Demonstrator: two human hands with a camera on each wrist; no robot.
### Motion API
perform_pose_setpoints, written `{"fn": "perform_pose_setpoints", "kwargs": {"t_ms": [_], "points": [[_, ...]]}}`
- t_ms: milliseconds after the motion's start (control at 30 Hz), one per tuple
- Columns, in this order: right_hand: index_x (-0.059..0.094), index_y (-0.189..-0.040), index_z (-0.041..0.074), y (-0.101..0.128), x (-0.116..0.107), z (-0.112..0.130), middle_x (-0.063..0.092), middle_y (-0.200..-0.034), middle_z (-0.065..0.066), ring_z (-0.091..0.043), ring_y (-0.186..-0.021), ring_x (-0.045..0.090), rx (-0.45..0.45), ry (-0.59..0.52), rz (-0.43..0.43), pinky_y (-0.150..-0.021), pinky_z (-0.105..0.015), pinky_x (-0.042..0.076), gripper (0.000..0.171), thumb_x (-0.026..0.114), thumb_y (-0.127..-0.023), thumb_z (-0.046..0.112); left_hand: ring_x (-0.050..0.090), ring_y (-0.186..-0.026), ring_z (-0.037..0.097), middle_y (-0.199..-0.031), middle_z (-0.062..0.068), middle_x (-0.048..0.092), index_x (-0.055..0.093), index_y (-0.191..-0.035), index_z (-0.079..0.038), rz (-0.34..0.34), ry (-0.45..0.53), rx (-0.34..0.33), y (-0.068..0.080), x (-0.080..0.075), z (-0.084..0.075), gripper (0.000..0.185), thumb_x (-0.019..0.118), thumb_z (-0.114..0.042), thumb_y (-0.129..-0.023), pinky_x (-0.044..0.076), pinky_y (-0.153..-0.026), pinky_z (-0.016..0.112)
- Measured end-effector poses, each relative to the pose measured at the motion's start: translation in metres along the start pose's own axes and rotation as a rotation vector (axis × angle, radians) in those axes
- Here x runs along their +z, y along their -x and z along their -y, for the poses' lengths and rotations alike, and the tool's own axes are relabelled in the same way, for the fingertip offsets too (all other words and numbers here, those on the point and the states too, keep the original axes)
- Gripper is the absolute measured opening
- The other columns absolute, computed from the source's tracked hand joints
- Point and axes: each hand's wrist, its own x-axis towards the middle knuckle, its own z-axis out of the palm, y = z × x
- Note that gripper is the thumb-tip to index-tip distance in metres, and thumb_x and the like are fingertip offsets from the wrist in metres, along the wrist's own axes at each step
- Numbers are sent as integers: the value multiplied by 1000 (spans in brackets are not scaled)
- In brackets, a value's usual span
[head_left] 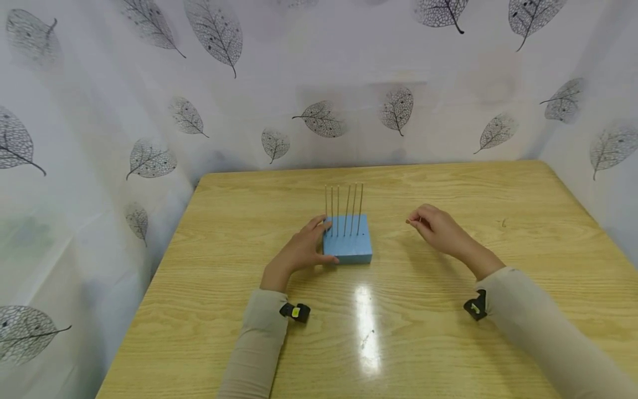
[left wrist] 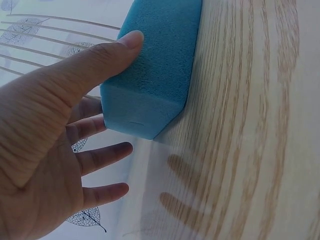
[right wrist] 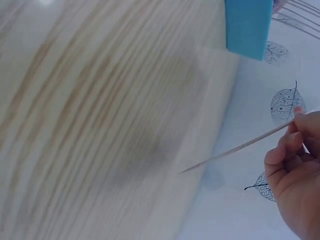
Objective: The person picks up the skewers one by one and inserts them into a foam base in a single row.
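l hand steadies foam block, fingers straight; r hand pinches thin stick.
advise: keep block pressed flat, bring stick upright over a free spot right of standing sticks.

The person is wearing long, soft beige sleeves. Each wrist is carrying a small black camera clip, and the hands are bare.
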Motion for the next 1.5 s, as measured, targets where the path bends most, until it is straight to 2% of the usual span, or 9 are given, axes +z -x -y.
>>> {"fn": "perform_pose_setpoints", "kwargs": {"t_ms": [133,267,433,600,833,1167,1500], "points": [[58,-89,3,-5,-1,10,54,-78,-4,-8,-62,43,12,-49,-84,-52,-22,39,4,53,-89,3,19,-135,22,-149,5,16,25,-143,-13,-2,-1,4,0,0,0,93,69,-51,-71,30,-102,47],[54,-92,3,-11,-2,17,58,-79,-5,-7,-66,52,27,-164,-138,-55,-19,44,5,52,-91,7,19,-135,23,-149,5,16,25,-143,-13,1,2,2,0,0,1,93,69,-51,-71,30,-102,48],[51,-97,-3,-21,-4,35,58,-87,-10,-12,-73,60,25,-381,-176,-66,-17,50,8,48,-91,2,19,-135,22,-150,3,15,25,-143,-14,7,7,-10,0,1,2,93,68,-52,-71,30,-101,48],[49,-98,-10,-31,-7,66,56,-88,-15,-16,-74,60,23,-490,-166,-68,-17,50,10,44,-91,-4,19,-135,22,-150,4,15,25,-143,-14,1,11,-5,0,0,2,92,69,-52,-71,30,-101,49],[48,-97,-12,-41,-2,85,56,-89,-17,-25,-75,60,23,-527,-138,-69,-19,50,9,44,-90,-6,20,-134,23,-149,5,15,25,-143,-13,4,20,2,0,0,2,93,69,-51,-71,30,-101,48],[49,-97,-11,-44,6,85,57,-89,-18,-36,-78,58,49,-530,-99,-69,-18,50,10,45,-91,-3,21,-134,25,-149,6,15,26,-143,-10,7,17,13,0,0,0,93,69,-51,-71,31,-101,49],[50,-95,-9,-45,14,82,58,-87,-24,-35,-76,59,39,-490,-76,-67,-19,49,9,48,-91,-2,22,-133,24,-149,7,17,26,-143,-11,-3,2,15,-1,-1,1,93,69,-51,-70,31,-101,46]]}}
